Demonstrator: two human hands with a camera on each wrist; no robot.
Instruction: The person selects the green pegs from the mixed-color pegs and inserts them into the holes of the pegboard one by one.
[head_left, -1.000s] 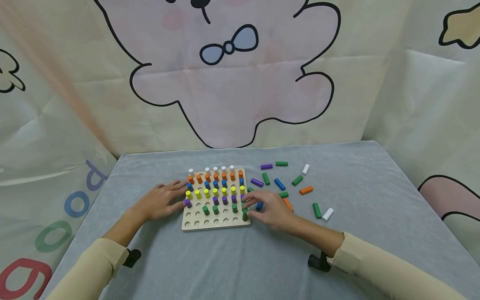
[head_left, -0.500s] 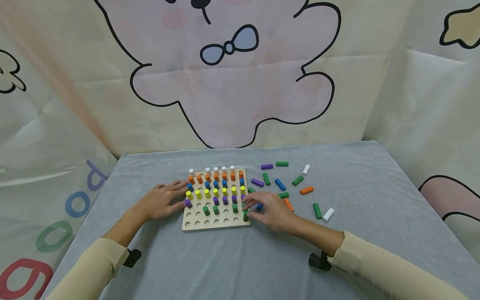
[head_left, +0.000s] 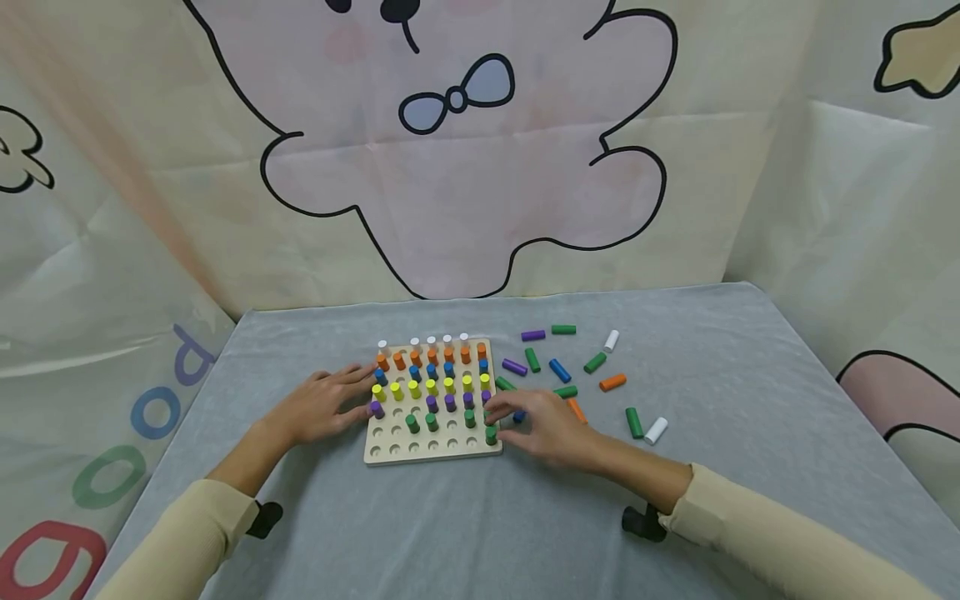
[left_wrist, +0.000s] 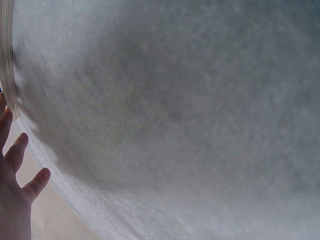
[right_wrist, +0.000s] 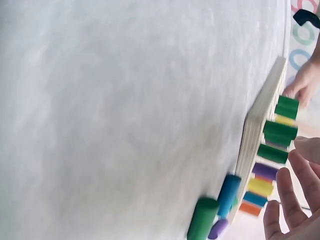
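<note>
A light wooden pegboard (head_left: 432, 451) holds rows of white, orange, blue, yellow, purple and green pegs. My left hand (head_left: 318, 406) lies at its left side, fingers extended and fingertips against the edge. In the left wrist view, part of that hand (left_wrist: 15, 185) shows beside the board's edge. My right hand (head_left: 543, 423) is at the near right corner, thumb and index finger slightly apart beside an upright green peg (head_left: 491, 435). In the right wrist view, the thumb is close to this green peg (right_wrist: 280, 132); another green peg (right_wrist: 273, 153) stands behind it.
Loose pegs lie scattered on the grey cloth (head_left: 712, 358) right of the board, among them an orange peg (head_left: 612, 381), a white peg (head_left: 656, 430), a blue peg (head_left: 559, 370) and several green ones. A printed curtain (head_left: 465, 175) hangs behind the table.
The green peg at the near right corner sits slightly lower, with a little more space between it and my right index finger. My left hand stays in place.
</note>
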